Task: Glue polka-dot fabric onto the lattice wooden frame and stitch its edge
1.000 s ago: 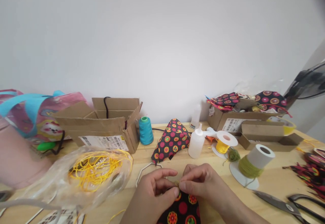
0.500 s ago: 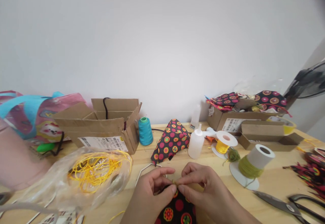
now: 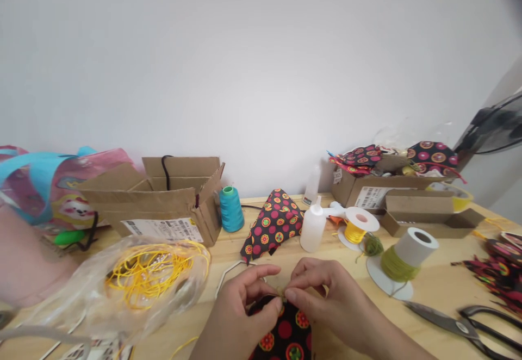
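Between my hands, low in the middle of the head view, is a piece of black floral fabric [image 3: 287, 330] with red and yellow flowers. My left hand [image 3: 242, 311] grips its upper left edge, thumb lying on the cloth and fingers behind it. Thumb and forefinger of my right hand [image 3: 326, 292] pinch at the fabric's top, where a small bit of yellowish-green cord [image 3: 281, 291] shows. What exactly the right fingertips hold is mostly hidden. A second folded piece of the same print [image 3: 275, 224] lies just beyond my hands.
Scissors [image 3: 459, 324] lie right, near a spool of green cord [image 3: 402, 265]. Behind stand a white squeeze bottle [image 3: 313, 227], a yellow cord spool [image 3: 354, 229] and a turquoise thread cone [image 3: 231, 210]. Left are a cardboard box [image 3: 171, 213] and a plastic bag of yellow cord [image 3: 150, 273].
The view has shifted slightly, so the table things sit a little further left and higher. Both hands keep almost the same hold on the fabric.
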`<action>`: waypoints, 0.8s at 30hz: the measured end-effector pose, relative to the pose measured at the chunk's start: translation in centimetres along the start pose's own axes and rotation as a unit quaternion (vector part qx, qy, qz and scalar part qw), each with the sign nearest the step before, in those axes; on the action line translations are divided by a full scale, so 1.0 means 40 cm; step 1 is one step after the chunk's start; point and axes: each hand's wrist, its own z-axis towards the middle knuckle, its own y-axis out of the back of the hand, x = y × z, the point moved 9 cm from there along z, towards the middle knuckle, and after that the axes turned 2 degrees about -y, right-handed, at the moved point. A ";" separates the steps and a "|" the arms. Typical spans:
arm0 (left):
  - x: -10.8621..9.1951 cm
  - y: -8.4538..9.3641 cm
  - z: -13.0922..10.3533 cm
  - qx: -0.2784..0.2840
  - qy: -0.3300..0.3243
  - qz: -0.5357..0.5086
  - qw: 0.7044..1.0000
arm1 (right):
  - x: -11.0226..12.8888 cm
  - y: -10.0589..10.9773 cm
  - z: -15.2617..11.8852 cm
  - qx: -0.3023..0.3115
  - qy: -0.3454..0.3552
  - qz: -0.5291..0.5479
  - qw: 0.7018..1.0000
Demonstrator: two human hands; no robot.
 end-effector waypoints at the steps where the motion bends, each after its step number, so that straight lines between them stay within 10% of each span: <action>1: 0.001 -0.005 -0.001 0.007 0.003 0.003 1.000 | -0.003 0.000 0.000 0.001 0.002 -0.002 1.000; 24: 0.011 -0.022 -0.009 0.063 0.016 -0.012 0.998 | 0.025 0.011 -0.003 -0.035 0.061 -0.116 0.991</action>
